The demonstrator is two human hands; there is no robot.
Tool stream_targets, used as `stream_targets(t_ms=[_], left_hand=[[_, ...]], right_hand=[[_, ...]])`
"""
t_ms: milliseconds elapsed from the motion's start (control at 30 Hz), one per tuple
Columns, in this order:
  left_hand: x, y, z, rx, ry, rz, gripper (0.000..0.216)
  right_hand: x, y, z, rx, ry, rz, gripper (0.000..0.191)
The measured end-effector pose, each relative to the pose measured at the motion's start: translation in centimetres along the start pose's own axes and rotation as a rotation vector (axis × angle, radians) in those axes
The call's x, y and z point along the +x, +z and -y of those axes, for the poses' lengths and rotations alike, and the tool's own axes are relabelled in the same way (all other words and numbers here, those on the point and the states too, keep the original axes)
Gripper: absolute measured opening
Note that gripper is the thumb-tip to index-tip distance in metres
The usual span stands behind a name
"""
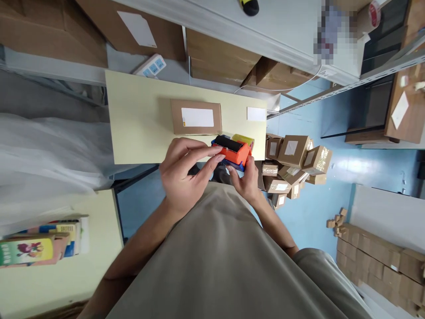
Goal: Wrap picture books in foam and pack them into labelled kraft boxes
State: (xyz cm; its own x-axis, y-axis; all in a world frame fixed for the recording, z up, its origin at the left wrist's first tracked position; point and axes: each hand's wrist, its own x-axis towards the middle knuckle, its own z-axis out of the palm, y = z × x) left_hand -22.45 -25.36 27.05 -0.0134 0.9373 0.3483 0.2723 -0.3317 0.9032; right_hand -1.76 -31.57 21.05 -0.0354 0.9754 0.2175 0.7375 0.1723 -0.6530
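Observation:
Both my hands hold an orange device (pixel 234 151) with a black top strip and a blue base, just in front of my chest. My left hand (pixel 184 170) has its fingers curled, fingertips pinching the device's left end. My right hand (pixel 245 179) grips its near right side from below. The device hangs over the near edge of a pale yellow table (pixel 139 119). Behind it on the table lies a small brown cardboard box (pixel 195 116) with a white label. A yellow object (pixel 244 139) peeks out just behind the device.
A white label (pixel 256 114) lies at the table's right end. Several small brown parcels (pixel 292 166) are piled on the blue floor to the right. Colourful books (pixel 40 246) lie on a second table at lower left. Large cartons (pixel 222 57) and a power strip (pixel 151 66) stand beyond.

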Motion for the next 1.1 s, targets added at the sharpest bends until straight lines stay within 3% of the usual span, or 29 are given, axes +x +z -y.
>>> stream_targets(t_ms=[200, 533, 667, 867, 1000, 1100], left_hand=[[0.2, 3.1, -2.8, 0.059, -0.049, -0.007, 0.01], [1.4, 11.6, -6.6, 0.121, -0.14, -0.023, 0.008], [2.2, 14.6, -7.4, 0.088, -0.178, -0.023, 0.007], [3.3, 17.8, -8.2, 0.167, -0.107, 0.0, 0.004], [3.8, 19.3, -8.3, 0.167, 0.006, 0.021, 0.007], [3.8, 20.0, -7.9, 0.117, 0.008, 0.019, 0.008]], right_hand=[[0.9, -2.7, -3.4, 0.059, -0.042, 0.017, 0.054], [2.5, -6.9, -10.5, 0.117, -0.079, 0.04, 0.065], [3.0, -8.4, -12.4, 0.114, -0.082, 0.024, 0.056], [3.6, -10.1, -14.9, 0.101, -0.109, -0.014, 0.049], [3.8, -10.9, -16.0, 0.164, -0.08, 0.005, 0.054], [3.9, -11.5, -16.4, 0.193, -0.062, 0.018, 0.058]])
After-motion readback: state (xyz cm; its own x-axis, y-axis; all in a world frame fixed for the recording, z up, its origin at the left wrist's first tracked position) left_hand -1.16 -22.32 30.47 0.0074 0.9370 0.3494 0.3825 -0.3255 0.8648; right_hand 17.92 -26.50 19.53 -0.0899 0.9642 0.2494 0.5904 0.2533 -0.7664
